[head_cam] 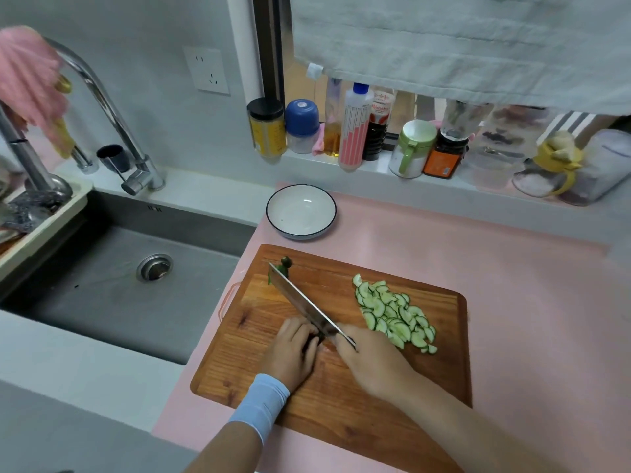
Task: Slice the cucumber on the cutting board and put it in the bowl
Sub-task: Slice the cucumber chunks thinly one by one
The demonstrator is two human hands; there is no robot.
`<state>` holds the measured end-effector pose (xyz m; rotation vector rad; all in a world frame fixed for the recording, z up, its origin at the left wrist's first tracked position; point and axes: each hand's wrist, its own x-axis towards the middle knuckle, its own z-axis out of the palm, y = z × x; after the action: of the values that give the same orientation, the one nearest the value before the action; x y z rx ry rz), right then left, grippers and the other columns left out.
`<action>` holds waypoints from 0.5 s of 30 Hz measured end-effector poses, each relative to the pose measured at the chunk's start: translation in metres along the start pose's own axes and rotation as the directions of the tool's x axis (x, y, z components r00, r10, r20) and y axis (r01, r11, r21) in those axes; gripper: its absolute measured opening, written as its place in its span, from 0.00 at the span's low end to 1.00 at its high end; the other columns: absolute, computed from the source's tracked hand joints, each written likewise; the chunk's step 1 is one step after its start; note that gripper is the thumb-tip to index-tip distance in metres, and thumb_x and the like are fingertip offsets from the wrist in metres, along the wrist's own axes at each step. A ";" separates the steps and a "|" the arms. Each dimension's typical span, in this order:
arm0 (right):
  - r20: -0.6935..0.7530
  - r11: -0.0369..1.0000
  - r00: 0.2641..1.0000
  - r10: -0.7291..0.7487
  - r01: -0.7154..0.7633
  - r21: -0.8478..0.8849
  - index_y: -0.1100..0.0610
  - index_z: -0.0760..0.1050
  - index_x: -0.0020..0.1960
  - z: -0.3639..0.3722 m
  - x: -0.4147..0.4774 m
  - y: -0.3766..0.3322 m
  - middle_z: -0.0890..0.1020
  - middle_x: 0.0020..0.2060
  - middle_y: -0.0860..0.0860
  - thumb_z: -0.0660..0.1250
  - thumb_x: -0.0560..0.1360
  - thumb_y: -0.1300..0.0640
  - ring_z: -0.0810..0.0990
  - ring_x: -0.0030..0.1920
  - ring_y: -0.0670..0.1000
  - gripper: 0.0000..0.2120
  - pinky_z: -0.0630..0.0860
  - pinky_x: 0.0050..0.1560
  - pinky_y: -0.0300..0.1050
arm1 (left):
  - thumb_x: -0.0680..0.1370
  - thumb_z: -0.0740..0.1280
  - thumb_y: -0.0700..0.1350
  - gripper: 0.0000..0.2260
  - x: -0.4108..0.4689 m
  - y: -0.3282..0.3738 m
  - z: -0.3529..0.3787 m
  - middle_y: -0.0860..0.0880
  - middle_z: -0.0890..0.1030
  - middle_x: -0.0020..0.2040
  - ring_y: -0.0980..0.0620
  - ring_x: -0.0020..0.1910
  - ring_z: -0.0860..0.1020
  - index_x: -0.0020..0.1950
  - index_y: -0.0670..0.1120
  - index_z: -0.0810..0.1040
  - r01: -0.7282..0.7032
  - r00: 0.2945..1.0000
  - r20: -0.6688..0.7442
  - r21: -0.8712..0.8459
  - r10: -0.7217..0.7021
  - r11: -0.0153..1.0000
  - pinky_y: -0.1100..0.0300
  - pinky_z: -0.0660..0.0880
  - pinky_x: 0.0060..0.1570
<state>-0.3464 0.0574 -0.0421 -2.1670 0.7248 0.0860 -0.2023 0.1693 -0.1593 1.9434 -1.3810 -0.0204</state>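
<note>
On the cutting board (341,404), left of the heap of slices (392,312) and in front of the bowl (300,213), the knife (300,298) gripped in the right hand (372,356) should fall thin and even, with the left hand (293,351) tucking its curled fingertips back on the short cucumber stub (314,340) it pins.

Left hand (293,349) pins cucumber (313,339); right hand (368,356) grips knife (304,302).

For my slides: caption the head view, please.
Left hand holds the cucumber stub, right hand slices with a cleaver; cut slices pile on the cutting board.
</note>
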 end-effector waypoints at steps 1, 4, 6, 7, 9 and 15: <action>-0.004 1.000 1.000 0.002 -0.002 -0.012 0.35 0.70 0.35 -0.001 -0.002 -0.001 0.73 0.27 0.46 0.56 0.85 0.50 0.68 0.27 0.44 0.21 0.63 0.30 0.40 | 0.77 0.65 0.43 0.05 0.000 -0.001 0.000 0.50 0.77 0.50 0.51 0.49 0.74 0.50 0.44 0.79 -0.001 1.000 0.000 -0.002 0.001 1.000 0.65 0.70 0.56; -0.010 0.999 0.999 0.037 -0.037 -0.003 0.46 0.69 0.37 -0.001 -0.009 0.002 0.73 0.28 0.47 0.56 0.84 0.50 0.68 0.27 0.45 0.17 0.64 0.32 0.42 | 0.77 0.65 0.43 0.05 0.000 -0.003 0.002 0.49 0.77 0.49 0.50 0.48 0.74 0.50 0.44 0.78 0.000 1.000 0.005 -0.012 0.000 1.000 0.61 0.71 0.55; -0.016 0.998 0.998 0.056 -0.056 -0.009 0.46 0.68 0.37 0.000 -0.014 0.004 0.72 0.28 0.46 0.56 0.84 0.50 0.68 0.28 0.45 0.17 0.64 0.33 0.43 | 0.77 0.65 0.43 0.05 0.001 -0.004 0.002 0.49 0.77 0.49 0.50 0.48 0.74 0.50 0.44 0.78 -0.003 1.000 0.008 -0.018 0.004 1.000 0.61 0.71 0.55; -0.022 0.998 0.998 0.059 -0.059 -0.012 0.45 0.68 0.37 0.000 -0.017 0.004 0.73 0.27 0.45 0.56 0.84 0.50 0.68 0.28 0.45 0.17 0.64 0.32 0.43 | 0.77 0.66 0.43 0.05 0.001 -0.005 0.002 0.49 0.77 0.49 0.50 0.49 0.74 0.50 0.44 0.78 -0.003 1.000 0.010 -0.025 0.003 1.000 0.61 0.72 0.55; -0.027 0.998 0.997 0.069 -0.069 -0.011 0.41 0.69 0.36 -0.001 -0.023 0.003 0.73 0.27 0.43 0.56 0.84 0.51 0.69 0.28 0.44 0.18 0.64 0.32 0.41 | 0.77 0.66 0.42 0.04 0.001 -0.006 0.002 0.50 0.77 0.50 0.50 0.49 0.74 0.50 0.44 0.78 -0.004 1.000 0.010 -0.039 0.004 0.999 0.60 0.72 0.55; 0.007 0.993 0.996 0.093 -0.093 0.074 0.47 0.68 0.34 -0.010 -0.028 -0.004 0.69 0.26 0.44 0.57 0.84 0.43 0.66 0.28 0.43 0.21 0.63 0.31 0.38 | 0.76 0.68 0.41 0.04 0.000 -0.009 0.003 0.50 0.77 0.50 0.50 0.50 0.74 0.50 0.44 0.78 -0.002 1.000 0.025 -0.046 0.004 0.999 0.61 0.71 0.56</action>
<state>-0.3693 0.0651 -0.0239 -2.0619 0.8146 0.1091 -0.1959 0.1690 -0.1662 1.9087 -1.3879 -0.0750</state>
